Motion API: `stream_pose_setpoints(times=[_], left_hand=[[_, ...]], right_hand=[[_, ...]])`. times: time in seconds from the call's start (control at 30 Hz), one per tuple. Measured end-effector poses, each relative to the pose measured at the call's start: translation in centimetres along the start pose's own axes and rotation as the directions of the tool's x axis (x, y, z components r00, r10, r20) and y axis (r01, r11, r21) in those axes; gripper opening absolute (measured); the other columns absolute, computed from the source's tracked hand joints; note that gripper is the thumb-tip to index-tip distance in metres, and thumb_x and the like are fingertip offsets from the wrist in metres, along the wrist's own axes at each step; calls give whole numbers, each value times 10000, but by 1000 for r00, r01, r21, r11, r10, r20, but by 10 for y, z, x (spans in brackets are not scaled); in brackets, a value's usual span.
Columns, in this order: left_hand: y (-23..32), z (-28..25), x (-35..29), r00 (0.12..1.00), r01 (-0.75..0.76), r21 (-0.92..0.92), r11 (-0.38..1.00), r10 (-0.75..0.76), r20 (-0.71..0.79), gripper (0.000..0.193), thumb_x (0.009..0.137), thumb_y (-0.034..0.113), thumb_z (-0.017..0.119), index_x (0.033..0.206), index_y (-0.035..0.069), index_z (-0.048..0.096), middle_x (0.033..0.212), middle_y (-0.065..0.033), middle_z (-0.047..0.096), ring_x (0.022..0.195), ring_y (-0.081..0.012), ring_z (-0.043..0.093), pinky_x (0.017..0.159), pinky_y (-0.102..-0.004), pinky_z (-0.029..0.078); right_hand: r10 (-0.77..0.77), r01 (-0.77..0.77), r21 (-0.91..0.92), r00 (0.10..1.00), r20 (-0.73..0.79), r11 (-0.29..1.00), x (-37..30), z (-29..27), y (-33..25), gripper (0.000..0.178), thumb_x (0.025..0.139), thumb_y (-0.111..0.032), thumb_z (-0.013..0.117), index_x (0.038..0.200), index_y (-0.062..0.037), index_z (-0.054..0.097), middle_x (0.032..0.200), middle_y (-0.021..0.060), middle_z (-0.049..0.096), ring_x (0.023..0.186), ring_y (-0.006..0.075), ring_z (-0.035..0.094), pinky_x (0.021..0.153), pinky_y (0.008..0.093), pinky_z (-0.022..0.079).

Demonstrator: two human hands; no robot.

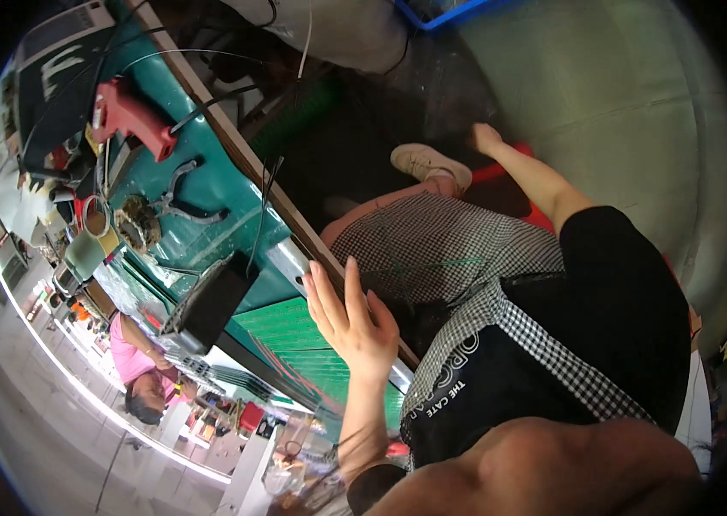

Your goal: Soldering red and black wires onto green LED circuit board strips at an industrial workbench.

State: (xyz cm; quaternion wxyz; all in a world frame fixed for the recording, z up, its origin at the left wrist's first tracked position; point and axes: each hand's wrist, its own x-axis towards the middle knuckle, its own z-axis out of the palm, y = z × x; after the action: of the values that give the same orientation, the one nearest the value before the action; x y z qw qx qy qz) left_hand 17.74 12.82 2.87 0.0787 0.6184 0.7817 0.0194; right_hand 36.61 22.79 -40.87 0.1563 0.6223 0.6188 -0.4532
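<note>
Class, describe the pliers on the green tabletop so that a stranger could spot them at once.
Start with the green tabletop, up and to the left of the person's left hand in the picture. Find the red pistol-shaped tool lying on it, then look just below. The pliers are the slim, dark tool with two handles spread in a V.

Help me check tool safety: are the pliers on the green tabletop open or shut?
Open, apparently: the pliers lie with handles spread wide; their tips are unclear.
</note>
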Motion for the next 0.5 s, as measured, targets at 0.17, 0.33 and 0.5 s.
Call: stream_pose_setpoints(times=[0.17, 0.33, 0.5], left_hand=[[28, -8, -2, 994, 44, 25, 999, -46, 96, 417, 731, 11, 526, 1146, 42, 541, 1354, -226, 301, 1271, -445, 227, 1032, -511, 215], [79, -30, 4, 994, 90, 293, 952, -102, 28, 258, 730, 45, 603, 979, 95, 649, 1182, -217, 489, 1048, -445, 484, 884, -490, 434], [82, -18, 30, 975, 97, 443, 891, -175, 138, 254, 706, 91, 668, 960, 89, 650, 1107, -190, 546, 995, -405, 532, 861, -443, 465]], right_hand=[[-102, 97, 48, 989, 104, 994, 43, 21, -14, 209, 741, -178, 554, 839, -19, 647, 899, 209, 616, 862, 349, 597, 722, 435, 484], [-341, 375, -214, 923, 180, 902, 80, 42, -27, 164, 745, -83, 501, 817, -15, 632, 900, 195, 612, 865, 346, 595, 710, 420, 488], [-376, 418, -286, 907, 191, 862, 129, 54, -13, 169, 760, -58, 488, 848, 33, 599, 919, 208, 602, 859, 359, 590, 712, 431, 482]])
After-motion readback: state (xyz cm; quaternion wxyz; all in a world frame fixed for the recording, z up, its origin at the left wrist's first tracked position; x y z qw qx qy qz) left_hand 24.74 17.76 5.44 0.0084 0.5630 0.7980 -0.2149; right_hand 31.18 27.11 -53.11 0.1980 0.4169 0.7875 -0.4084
